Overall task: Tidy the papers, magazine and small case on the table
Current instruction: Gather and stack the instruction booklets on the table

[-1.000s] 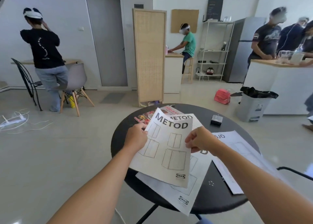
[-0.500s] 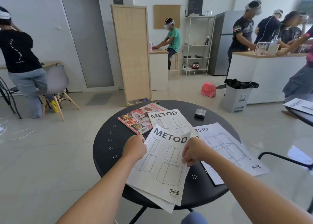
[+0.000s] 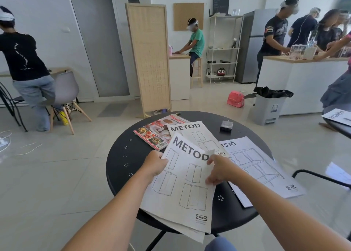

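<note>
My left hand (image 3: 154,164) and my right hand (image 3: 220,170) both grip a white METOD booklet (image 3: 182,190) by its upper sides, held tilted over the near part of the round black table (image 3: 121,167). Another sheet shows under its lower edge. A second METOD paper (image 3: 197,135) lies flat behind it, overlapping a colourful food magazine (image 3: 155,132) at the far left. A large sheet with a shelf drawing (image 3: 256,165) lies at the right. A small dark case (image 3: 226,126) sits alone at the far right of the table.
A black chair arm (image 3: 321,176) stands close at the right, with another table holding paper (image 3: 338,117) beyond. A grey bin (image 3: 267,108) and pink bag (image 3: 235,99) are on the floor behind. Several people work at counters around the room.
The view has swung left and down, bringing the magazine and the large sheet into view. The held booklet has come lower and nearer to me, and now sits below the second METOD paper.
</note>
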A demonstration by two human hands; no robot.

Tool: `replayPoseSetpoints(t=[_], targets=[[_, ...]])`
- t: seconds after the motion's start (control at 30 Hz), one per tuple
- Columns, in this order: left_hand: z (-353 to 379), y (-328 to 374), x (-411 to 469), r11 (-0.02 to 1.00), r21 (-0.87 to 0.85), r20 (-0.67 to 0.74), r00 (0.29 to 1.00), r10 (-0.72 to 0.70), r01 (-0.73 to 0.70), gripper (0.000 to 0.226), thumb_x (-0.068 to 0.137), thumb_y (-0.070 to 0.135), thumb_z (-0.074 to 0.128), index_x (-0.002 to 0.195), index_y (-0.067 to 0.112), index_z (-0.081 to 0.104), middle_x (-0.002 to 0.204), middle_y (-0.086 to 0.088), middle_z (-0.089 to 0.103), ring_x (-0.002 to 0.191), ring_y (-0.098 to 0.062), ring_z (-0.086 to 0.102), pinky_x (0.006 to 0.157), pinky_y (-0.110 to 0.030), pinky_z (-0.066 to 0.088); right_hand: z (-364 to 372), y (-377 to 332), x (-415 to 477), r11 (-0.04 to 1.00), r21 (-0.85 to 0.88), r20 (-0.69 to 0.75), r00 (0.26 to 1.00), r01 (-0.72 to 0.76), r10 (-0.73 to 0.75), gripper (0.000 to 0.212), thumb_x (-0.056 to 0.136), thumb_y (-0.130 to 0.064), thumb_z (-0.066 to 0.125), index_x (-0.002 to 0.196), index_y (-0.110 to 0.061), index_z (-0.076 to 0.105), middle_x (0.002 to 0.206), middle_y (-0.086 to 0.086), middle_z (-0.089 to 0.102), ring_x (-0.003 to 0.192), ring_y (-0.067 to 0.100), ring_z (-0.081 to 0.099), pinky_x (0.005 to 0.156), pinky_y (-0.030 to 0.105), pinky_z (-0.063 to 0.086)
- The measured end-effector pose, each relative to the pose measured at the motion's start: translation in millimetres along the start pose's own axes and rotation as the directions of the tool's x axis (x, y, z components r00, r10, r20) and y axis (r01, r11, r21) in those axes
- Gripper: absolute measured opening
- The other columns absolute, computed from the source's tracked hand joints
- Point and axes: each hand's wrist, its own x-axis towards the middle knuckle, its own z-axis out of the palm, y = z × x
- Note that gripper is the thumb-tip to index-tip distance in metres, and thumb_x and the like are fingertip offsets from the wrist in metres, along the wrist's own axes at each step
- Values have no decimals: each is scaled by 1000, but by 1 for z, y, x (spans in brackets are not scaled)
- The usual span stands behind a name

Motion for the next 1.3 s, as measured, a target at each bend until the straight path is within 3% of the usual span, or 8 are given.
replayPoseSetpoints(t=[0.07,0.17,0.3,0.5,0.7,0.97,1.1,1.3], targets=[[-9,0,-5,993,-117,-68,998,14,-22,12,91,4,59,89,7,71,80,-3,72,71,-18,64,60,-22,53,2,-2,3,995,-87,-89,994,52,-60,78,71,-25,86,132,-17,38,111,6,58,92,22,62,72,28,48],[-29,-8,-7,957,-290,-168,985,-46,-5,11,88,3,65,89,7,75,87,-8,76,83,-26,74,75,-41,62,10,-8,12,996,46,-178,982,70,-61,89,76,-44,79,143,-15,28,130,9,57,119,27,54,89,34,45],[-55,-24,-14,871,-491,-254,957,-140,-3,15,87,-4,65,77,6,70,75,-10,73,67,-24,69,64,-34,57,28,-34,17,885,464,-43,999,36,-18,68,85,-35,72,139,-12,38,124,4,59,108,24,63,90,40,56],[-87,-64,-15,853,-518,-321,910,-263,63,12,74,-2,64,65,6,62,72,-13,65,67,-26,60,68,-42,54,61,-79,23,927,330,-68,984,181,-168,27,86,-5,65,111,-12,56,112,8,69,96,24,65,71,29,54],[-109,-108,-5,895,-386,-290,892,-347,223,19,53,4,62,68,13,55,68,-9,55,63,-23,53,63,-36,44,80,-105,32,970,82,-11,974,228,-228,32,83,-5,69,113,-11,60,103,2,66,94,22,64,77,32,54],[-107,-105,-20,959,-57,-358,891,-279,277,24,60,2,57,65,15,37,65,-5,41,61,-21,35,57,-29,26,91,-114,38,962,-128,30,971,241,-239,33,74,-11,77,105,-5,69,101,8,74,90,24,70,77,34,58],[-105,-107,-17,951,63,-349,900,-262,302,12,62,6,54,70,10,46,67,-4,54,57,-25,45,54,-27,33,89,-109,38,966,-150,14,977,211,-211,45,75,-17,79,115,-3,64,112,10,70,101,25,67,82,34,55],[-97,-80,-20,946,206,-498,859,-119,251,29,82,24,63,105,10,54,107,-8,53,102,-30,55,67,-36,44,57,-91,39,968,-86,-122,961,238,-247,57,80,-29,76,131,-14,54,120,6,63,93,21,60,78,30,50]])
